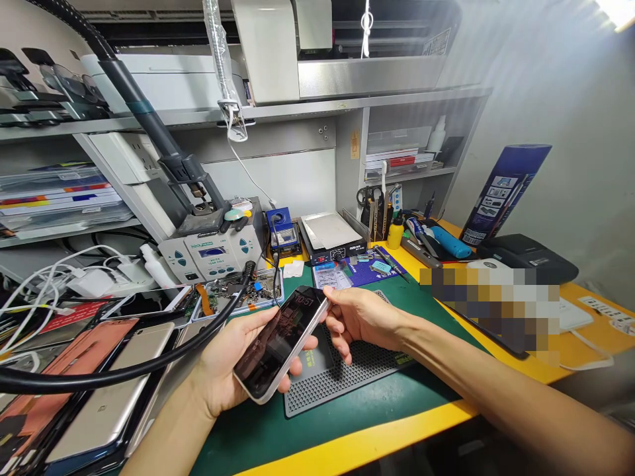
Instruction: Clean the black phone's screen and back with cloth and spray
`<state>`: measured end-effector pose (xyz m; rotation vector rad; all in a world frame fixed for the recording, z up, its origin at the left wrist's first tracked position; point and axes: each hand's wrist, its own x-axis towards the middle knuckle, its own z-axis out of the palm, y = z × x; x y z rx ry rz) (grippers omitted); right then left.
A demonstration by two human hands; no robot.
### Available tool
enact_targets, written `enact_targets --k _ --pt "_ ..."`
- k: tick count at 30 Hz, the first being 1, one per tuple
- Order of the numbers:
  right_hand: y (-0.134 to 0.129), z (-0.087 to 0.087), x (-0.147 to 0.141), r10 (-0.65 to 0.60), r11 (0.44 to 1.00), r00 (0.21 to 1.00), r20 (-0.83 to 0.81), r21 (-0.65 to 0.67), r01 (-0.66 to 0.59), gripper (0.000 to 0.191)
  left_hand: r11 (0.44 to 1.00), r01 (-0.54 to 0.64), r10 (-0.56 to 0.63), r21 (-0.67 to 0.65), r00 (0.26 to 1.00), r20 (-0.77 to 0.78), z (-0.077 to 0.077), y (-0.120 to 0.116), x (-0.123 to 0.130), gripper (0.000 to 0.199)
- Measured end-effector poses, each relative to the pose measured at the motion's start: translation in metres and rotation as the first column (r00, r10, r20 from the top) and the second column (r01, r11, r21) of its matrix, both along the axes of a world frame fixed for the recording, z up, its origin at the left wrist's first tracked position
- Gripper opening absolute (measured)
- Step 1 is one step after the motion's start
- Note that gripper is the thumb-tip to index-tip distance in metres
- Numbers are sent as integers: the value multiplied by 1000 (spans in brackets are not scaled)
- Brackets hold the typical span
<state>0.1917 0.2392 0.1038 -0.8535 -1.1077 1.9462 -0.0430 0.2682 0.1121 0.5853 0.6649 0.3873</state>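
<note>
A smartphone (278, 350) with a dark glossy screen reading 10:57 is held tilted above the work mat. My left hand (225, 360) wraps round its lower part, with fingertips showing along the right edge. At the phone's upper right corner, my right hand (364, 317) pinches the edge between thumb and forefinger, while its other fingers hang loosely curled. Below the phone lies a grey perforated pad (342, 380) on a green mat (262, 436).
Several phones and phone shells (114, 390) lie at the left, crossed by a black hose (124, 382). A soldering station (218, 248), a parts tray (243, 291), a flat heating plate (332, 235) and a yellow bottle (395, 231) stand behind. At the right is a blue box (506, 195).
</note>
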Motion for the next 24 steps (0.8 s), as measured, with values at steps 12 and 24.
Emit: enact_targets --k 12,24 --pt "3 -4 2 18 1000 1000 -3 21 -18 44 1000 -13 13 -2 1000 -15 1 1 1 48" --pt "9 -13 3 4 997 997 73 70 -9 43 1000 3 -3 -23 1000 7 -2 0 1 47"
